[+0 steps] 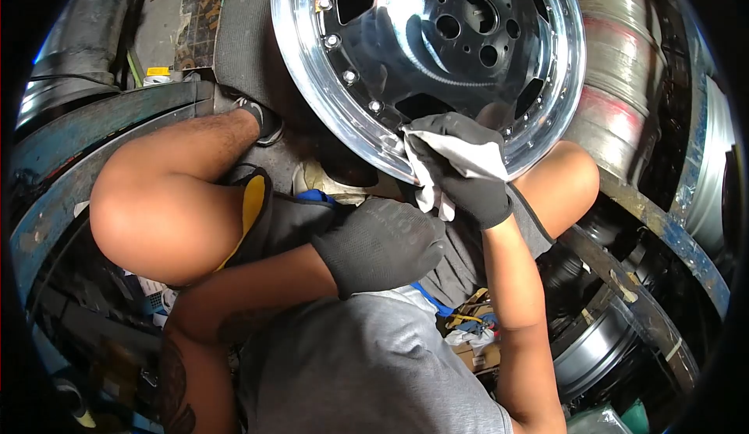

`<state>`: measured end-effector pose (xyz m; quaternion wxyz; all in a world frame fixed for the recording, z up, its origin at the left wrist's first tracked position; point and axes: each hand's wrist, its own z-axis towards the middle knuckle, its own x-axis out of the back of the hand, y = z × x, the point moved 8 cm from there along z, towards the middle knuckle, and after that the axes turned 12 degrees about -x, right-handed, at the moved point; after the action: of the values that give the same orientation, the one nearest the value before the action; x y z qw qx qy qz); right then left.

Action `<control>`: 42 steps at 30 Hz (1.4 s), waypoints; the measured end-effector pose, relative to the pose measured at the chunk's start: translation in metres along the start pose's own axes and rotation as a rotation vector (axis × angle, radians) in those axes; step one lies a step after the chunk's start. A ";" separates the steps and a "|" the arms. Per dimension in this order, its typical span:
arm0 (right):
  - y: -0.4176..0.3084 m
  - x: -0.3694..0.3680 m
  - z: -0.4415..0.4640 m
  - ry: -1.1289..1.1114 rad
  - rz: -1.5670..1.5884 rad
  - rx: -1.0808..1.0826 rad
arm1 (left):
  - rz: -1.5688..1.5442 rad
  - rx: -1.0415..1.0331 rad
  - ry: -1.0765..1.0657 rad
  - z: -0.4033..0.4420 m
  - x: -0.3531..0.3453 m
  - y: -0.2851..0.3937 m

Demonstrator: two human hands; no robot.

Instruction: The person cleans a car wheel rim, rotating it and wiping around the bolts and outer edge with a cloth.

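Note:
A car wheel rim (pixel 421 44) with a glossy black face and a polished silver lip (pixel 318 83) stands tilted before me. Bolts run in a ring around its edge. At its lower edge, my right hand (pixel 468 177), in a black glove, is closed on a white cloth (pixel 466 153) and touches the lip. My left hand (pixel 382 247), gloved in dark grey, lies over my lap below the wheel. Its fingers are curled under, and whatever they may hold is hidden.
Silver wheel barrels (pixel 612 67) lie stacked at the right, another rim (pixel 597 352) below them. Blue worn metal rails (pixel 109 134) curve along both sides. A yellow-capped container (pixel 157 74) stands at the upper left. My bent knees flank the wheel.

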<state>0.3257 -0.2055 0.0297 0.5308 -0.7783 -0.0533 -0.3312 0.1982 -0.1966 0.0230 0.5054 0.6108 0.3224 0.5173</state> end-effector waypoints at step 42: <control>0.151 0.125 -0.078 0.641 0.944 -0.459 | 0.400 0.214 0.969 -0.050 0.225 -0.051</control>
<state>0.4524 -0.3708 -0.0013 0.4285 -0.6740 0.5321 -0.2810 0.2145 0.0379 0.0411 0.1253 0.3996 0.4469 0.7905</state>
